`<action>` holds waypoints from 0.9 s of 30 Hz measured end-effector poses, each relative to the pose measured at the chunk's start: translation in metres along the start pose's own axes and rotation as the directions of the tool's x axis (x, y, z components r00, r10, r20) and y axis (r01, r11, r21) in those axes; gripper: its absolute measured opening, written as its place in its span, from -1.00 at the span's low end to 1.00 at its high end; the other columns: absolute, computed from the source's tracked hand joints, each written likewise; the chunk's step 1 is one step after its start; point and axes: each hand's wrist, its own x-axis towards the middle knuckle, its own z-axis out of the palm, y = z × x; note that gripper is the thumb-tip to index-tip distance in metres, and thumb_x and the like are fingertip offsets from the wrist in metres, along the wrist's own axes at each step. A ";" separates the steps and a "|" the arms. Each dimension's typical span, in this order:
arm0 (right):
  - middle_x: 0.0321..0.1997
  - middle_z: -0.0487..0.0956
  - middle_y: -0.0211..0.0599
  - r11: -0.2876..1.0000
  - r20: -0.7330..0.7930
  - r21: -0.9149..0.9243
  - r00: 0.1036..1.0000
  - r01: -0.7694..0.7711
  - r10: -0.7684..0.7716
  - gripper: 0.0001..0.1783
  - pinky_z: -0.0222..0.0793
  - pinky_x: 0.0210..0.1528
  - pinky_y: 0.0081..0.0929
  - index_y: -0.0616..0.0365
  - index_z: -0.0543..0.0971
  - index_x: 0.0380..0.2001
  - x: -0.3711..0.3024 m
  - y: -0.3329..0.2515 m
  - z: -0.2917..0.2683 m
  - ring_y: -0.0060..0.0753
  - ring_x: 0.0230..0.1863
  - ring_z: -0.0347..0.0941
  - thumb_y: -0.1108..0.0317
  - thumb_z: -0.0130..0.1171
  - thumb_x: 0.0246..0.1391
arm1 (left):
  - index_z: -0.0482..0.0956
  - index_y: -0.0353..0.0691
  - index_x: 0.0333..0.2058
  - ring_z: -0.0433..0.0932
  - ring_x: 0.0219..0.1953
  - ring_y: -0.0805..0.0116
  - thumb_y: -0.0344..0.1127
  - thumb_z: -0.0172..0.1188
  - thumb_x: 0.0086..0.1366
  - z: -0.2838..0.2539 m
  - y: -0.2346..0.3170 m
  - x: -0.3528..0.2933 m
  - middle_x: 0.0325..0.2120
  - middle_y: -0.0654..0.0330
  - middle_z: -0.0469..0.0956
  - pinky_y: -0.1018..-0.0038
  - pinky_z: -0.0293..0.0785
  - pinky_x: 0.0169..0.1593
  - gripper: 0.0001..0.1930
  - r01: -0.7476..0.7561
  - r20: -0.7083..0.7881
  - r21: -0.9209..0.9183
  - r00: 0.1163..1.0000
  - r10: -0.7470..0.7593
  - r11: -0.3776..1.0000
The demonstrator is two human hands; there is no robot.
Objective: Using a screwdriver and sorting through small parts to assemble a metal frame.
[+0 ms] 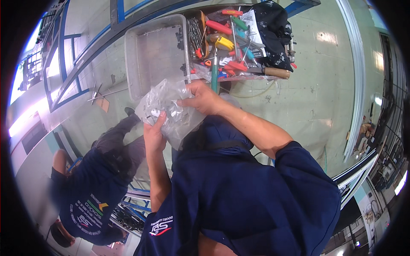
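Observation:
A crinkled clear plastic bag [175, 123] is held up between my hands, just in front of a translucent plastic tub. My left hand [155, 135] grips its left side, with the thumb pressed over the film. On the right side, my right hand [201, 99] pinches the bag near its upper edge. Small whitish pieces show through the film, too blurred to name. Beyond my hands, the translucent tub [133, 64] has a few dark bits along its right wall.
Right of the tub, a tray [239, 78] holds screwdrivers, a wooden-handled tool [275, 72], drill bits [195, 36] and black cloth [273, 34]. Blue metal framing [85, 55] stands at the left and back. A co-worker in a dark shirt [94, 192] is close at my left.

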 end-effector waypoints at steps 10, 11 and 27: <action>0.05 0.62 -0.14 0.908 0.025 0.379 0.982 -0.181 0.185 -0.37 0.53 0.10 -0.39 0.36 0.48 0.15 -0.007 -0.024 -0.015 -0.36 0.04 0.60 0.26 0.39 0.08 | 0.39 -0.30 0.26 0.52 0.13 0.35 -0.42 0.23 0.39 0.010 0.006 -0.004 0.12 0.18 0.54 0.38 0.43 0.19 -0.52 -0.070 -0.015 0.011 0.997 0.070 0.998; 0.07 0.61 -0.15 0.886 0.052 0.417 0.979 -0.202 0.198 -0.34 0.53 0.12 -0.38 0.35 0.44 0.19 -0.008 -0.026 -0.017 -0.35 0.06 0.59 0.30 0.39 0.07 | 0.40 -0.30 0.25 0.53 0.11 0.35 -0.43 0.23 0.39 0.011 0.007 -0.004 0.11 0.18 0.55 0.39 0.45 0.17 -0.52 -0.058 0.005 0.018 0.998 0.058 0.998; 0.39 0.39 0.00 0.502 0.428 0.804 0.896 -0.317 -0.120 -0.19 0.28 0.38 -0.23 0.33 0.29 0.39 -0.034 -0.021 -0.019 -0.21 0.37 0.37 0.07 0.26 0.22 | 0.62 -0.32 -0.43 0.58 -0.38 0.40 -0.49 0.17 0.23 -0.017 0.004 -0.026 -0.36 0.10 0.67 0.48 0.48 -0.26 -0.92 -0.204 0.272 0.146 0.949 0.159 0.968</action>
